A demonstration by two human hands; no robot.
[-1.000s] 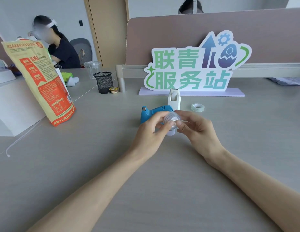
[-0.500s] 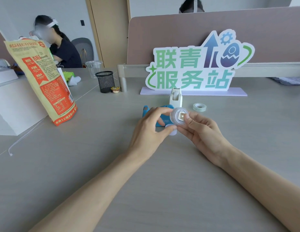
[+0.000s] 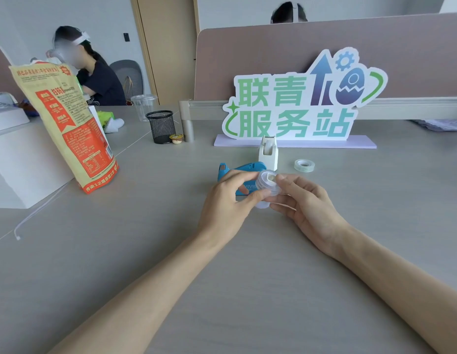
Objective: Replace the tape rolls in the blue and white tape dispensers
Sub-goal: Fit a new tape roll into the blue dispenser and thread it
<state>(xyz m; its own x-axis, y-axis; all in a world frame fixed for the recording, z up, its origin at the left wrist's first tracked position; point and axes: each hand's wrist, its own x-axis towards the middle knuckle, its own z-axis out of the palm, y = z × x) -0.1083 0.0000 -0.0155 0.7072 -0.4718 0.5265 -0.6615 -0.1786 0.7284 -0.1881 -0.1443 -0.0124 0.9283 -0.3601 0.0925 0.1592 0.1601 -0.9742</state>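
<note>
A clear tape roll on a white core is held above the desk between both hands. My left hand pinches its left and lower side; my right hand grips its right side with fingertips on the core. Just behind the hands lies the blue tape dispenser, partly hidden by my left fingers. The white tape dispenser stands upright behind it. A second clear tape roll lies flat on the desk to the right of the white dispenser.
A colourful standing sign sits at the back by the partition. A tall orange snack bag leans at left beside a white box. A black mesh cup, a small jelly cup and a person seated far left are also there.
Both hands turned the tape roll and lowered it slightly, tilting its open core upward. The dispensers and the spare roll stayed put.
</note>
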